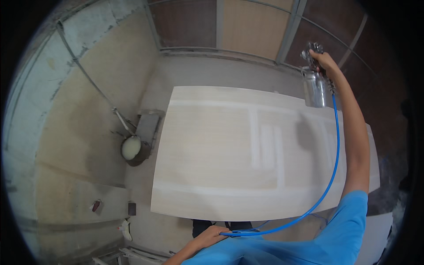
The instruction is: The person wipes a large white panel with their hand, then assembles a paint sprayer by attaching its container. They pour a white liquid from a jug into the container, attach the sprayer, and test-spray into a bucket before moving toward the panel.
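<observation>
My right hand (325, 62) is closed round the handle of a metal spray gun (312, 52) with a silver cup (315, 90) hanging under it, held out over the far right part of a large pale panel (207, 145). A blue hose (338, 141) runs from the gun in a long curve back to my waist. There my left hand (211, 236) is closed on the hose, near the panel's front edge. White strips and bars show on the panel's surface, and a dark shadow falls on its right part.
Left of the panel, a round bucket (131, 148) with pale contents stands by a grey block (148, 125). A long pole (90, 79) leans from the wall to the bucket. Framed brown panels (185, 24) line the far side. Small items (126, 230) lie at the lower left.
</observation>
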Tool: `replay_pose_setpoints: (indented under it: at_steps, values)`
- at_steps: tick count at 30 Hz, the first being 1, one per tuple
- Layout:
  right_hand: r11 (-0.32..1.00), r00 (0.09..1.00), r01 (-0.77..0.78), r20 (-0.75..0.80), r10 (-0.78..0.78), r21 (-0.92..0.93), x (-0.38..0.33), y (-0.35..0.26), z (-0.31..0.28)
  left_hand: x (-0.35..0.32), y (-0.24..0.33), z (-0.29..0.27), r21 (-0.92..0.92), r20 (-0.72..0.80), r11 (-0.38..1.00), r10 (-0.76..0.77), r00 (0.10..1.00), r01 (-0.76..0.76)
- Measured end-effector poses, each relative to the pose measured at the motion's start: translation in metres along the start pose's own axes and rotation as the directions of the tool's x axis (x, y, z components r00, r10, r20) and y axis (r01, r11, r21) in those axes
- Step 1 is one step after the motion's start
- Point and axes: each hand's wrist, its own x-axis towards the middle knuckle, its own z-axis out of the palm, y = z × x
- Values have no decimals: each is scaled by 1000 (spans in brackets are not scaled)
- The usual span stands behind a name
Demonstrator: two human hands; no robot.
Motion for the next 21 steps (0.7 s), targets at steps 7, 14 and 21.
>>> replay_pose_setpoints:
  at_steps: [7, 14, 21]
  values:
    - [984, 995, -98, -8, 100, 152, -54, -31, 86, -43, -29, -91, -66, 182, 991, -99, 978, 113]
    - [642, 933, 48, 195, -302, 765, -175, -127, 199, -29, 9, -209, -505, -234, 859, -39, 971, -87]
    - [450, 720, -28, 330, -611, 893, -319, -185, 280, 6, 100, -232, -663, -719, 26, 257, 646, -748]
